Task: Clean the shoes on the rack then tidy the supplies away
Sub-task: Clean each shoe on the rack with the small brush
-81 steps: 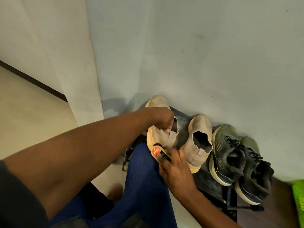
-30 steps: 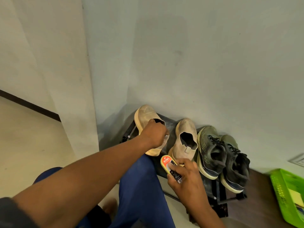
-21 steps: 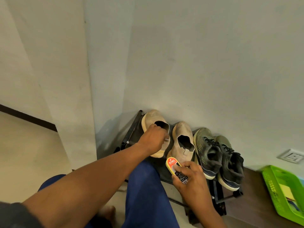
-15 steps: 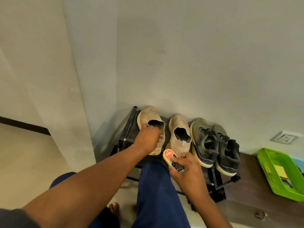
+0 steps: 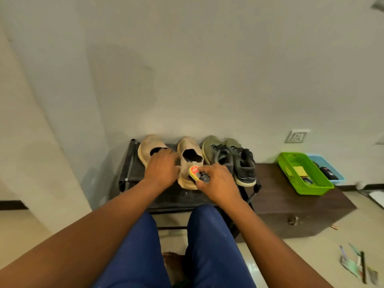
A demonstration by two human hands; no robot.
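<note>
Against the pale wall, a low black shoe rack carries four shoes in a row. Farthest left sits a beige slip-on shoe, and the left hand lies over its heel end with fingers bent down on the collar; whether they actually pinch the fabric cannot be told. Just beside it stands a second beige slip-on, toe to the wall. Against its heel the right hand grips a shoe polish applicator, its red-and-yellow oval end touching the shoe, fingers and thumb curled round the dark body. Next come two olive-green lace-up sneakers, touching each other. Right of the rack stands a dark brown wooden box; on its top rests a green plastic basket holding a yellow item, with a blue basket just behind it. Below, blue trouser legs fill the foreground.
</note>
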